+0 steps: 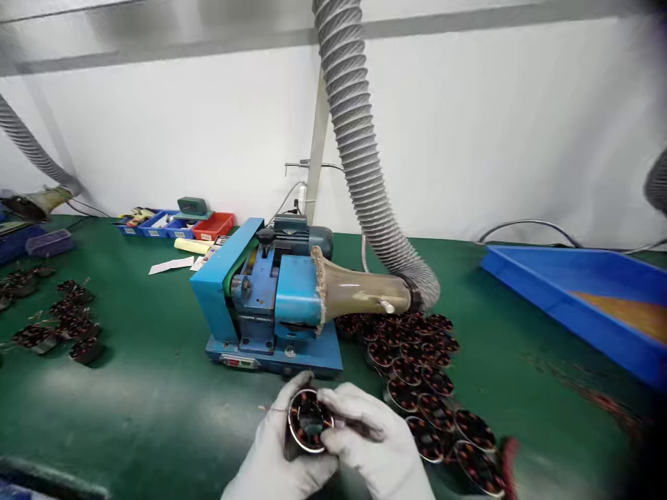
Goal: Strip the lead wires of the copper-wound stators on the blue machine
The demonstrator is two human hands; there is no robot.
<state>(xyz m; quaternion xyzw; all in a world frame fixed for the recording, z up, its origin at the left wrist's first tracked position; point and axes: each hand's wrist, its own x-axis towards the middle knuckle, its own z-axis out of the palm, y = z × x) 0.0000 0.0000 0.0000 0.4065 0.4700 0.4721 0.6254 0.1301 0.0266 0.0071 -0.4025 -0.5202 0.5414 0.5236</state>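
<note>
Stator (pixel 308 421), round, copper-wound: clasped between gloved left hand (pixel 274 455) and right hand (pixel 375 441), low over green bench (pixel 130 410). Beside right: heap of like stators (pixel 424 378). Beyond: blue machine (pixel 265 298), ribbed extraction hose (pixel 359 160).

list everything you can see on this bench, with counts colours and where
blue machine: one, blue, bench centre
extraction hose: one, grey ribbed, from above to a tan funnel at the machine
wound stators: many, dark with copper, heaped right of the machine
more stators: several, dark, far left
blue tray: one, right side
small bins: blue and red, at the back
green bench: one, under everything
held stator: one, metal-ringed, between both hands
left hand: white glove, gripping it
right hand: white glove, fingers on it
</note>
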